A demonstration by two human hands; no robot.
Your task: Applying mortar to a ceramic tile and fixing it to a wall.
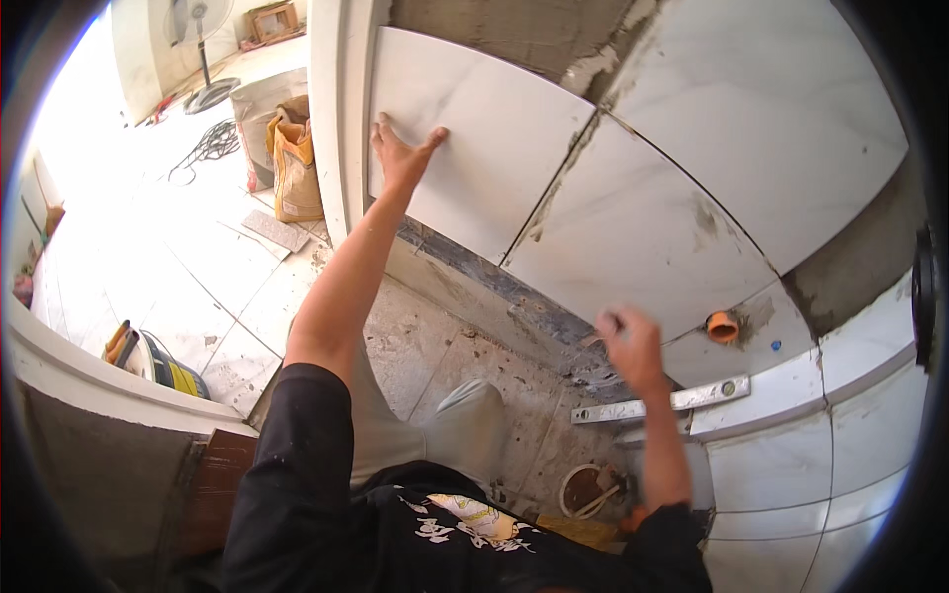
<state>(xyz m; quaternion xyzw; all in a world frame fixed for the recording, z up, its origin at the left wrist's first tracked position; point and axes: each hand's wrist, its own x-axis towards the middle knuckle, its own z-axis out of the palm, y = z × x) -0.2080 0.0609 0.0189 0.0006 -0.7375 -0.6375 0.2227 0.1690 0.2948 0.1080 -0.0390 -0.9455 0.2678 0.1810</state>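
My left hand [403, 156] presses with spread fingers on a large white marbled wall tile [494, 148], close to the white door frame [346, 128]. To its right, past a narrow joint, is a second white tile [623, 227] with grey smears. My right hand [635, 348] is raised in front of that tile's lower part. Its fingers are curled and slightly blurred, and whatever they may hold is hidden. Below it, a silver spirit level [707, 394] lies slanted beside the wall. An orange pipe end [722, 327] and a blue plug [776, 346] stick out of the tiling.
Bare grey mortar [494, 35] shows above the tiles. A bucket [583, 491] with a stick in it stands low at the right. Through the doorway are an open orange bag [295, 178], a coiled cable [213, 146], a standing fan [203, 59] and a loose tile piece [277, 230].
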